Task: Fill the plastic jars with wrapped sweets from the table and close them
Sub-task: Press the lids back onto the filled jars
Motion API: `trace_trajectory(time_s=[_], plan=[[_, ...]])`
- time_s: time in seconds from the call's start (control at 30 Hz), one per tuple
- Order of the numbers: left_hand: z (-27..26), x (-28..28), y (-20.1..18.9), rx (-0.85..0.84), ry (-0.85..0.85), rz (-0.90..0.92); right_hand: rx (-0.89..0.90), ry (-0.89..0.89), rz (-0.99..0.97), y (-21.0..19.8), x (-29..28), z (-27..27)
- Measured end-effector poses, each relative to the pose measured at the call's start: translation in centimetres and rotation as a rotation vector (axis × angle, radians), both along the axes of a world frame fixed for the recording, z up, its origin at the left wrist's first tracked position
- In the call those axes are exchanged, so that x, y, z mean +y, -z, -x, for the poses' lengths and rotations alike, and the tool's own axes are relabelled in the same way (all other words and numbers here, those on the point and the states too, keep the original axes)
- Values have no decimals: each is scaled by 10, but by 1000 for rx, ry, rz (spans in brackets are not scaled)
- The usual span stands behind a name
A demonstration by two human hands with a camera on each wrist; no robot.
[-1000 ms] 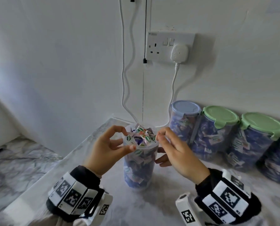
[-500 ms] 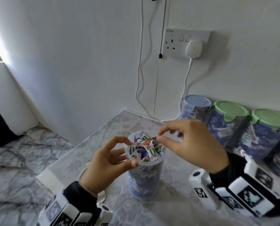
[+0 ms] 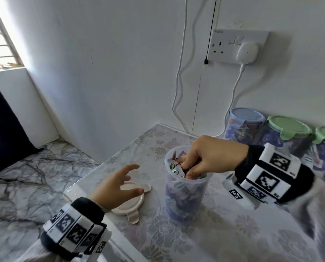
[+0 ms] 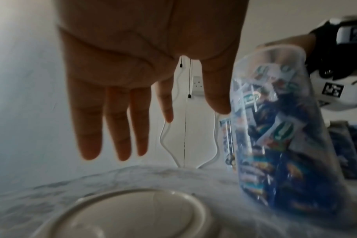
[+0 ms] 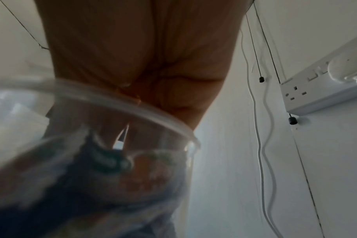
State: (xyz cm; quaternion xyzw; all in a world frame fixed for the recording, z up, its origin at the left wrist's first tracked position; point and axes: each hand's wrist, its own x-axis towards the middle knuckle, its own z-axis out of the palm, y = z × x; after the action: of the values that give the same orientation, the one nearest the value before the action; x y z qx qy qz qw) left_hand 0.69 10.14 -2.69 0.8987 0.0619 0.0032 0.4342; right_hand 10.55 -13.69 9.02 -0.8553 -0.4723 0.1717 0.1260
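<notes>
Now my left hand [image 3: 118,183] has left the jar [image 3: 186,188] and hovers, fingers apart, over the lid [image 3: 128,202] near the tabletop's [image 3: 233,233] left edge; my right hand's [image 3: 205,157] curled fingers press the sweets [image 3: 174,166] down inside the rim.

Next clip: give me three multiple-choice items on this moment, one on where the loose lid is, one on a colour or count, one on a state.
1. Where is the loose lid?
A. on the open jar
B. flat on the table, left of the open jar
C. atop a green-lidded jar

2. How many green lids show by the wall?
A. two
B. none
C. four

3. What is the right hand doing?
A. resting flat on the table
B. holding a lid
C. fingers inside the open jar on the sweets

Key: B, it lies under the left hand; A, two beside a blue one; C, fingers pass its rim.
</notes>
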Motion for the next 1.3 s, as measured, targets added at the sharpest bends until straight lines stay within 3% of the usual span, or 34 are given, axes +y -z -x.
trace_trajectory(time_s=[0.1, 0.23, 0.33, 0.47, 0.57, 0.67, 0.73, 0.83, 0.97, 1.07, 1.13, 1.23, 1.3], plan=[[-8, 4, 18, 225, -14, -334, -38, -17, 19, 1, 5, -1], [-14, -6, 34, 381, -35, -583, -32, -18, 18, 2, 6, 0], [-14, -13, 38, 415, -38, -742, 13, 75, -44, 5, 0, 3], [-16, -13, 43, 358, -50, -811, -10, 81, -135, 5, -8, 8], [-14, -14, 38, 352, -107, -805, -34, 82, -236, 4, -18, 14], [-15, -11, 32, 324, -143, -757, -68, 147, -460, 13, -25, 16], [-16, -9, 23, 234, -192, -591, -79, 189, -612, 23, -29, 15], [-18, -11, -6, 2, -218, -170, -95, 240, -759, 37, -36, 15], [-18, -32, -59, -340, -128, 117, -82, 340, -851, 50, -46, 14], [-17, -56, -82, -381, 100, 69, -19, 417, -909, 55, -51, 13], [-18, -72, -89, -328, 207, -88, -13, 447, -948, 56, -54, 12], [-22, -90, -90, -323, 238, -438, 19, 459, -1010, 54, -56, 13], [-25, -94, -88, -322, 255, -506, 35, 457, -1010, 51, -57, 15]])
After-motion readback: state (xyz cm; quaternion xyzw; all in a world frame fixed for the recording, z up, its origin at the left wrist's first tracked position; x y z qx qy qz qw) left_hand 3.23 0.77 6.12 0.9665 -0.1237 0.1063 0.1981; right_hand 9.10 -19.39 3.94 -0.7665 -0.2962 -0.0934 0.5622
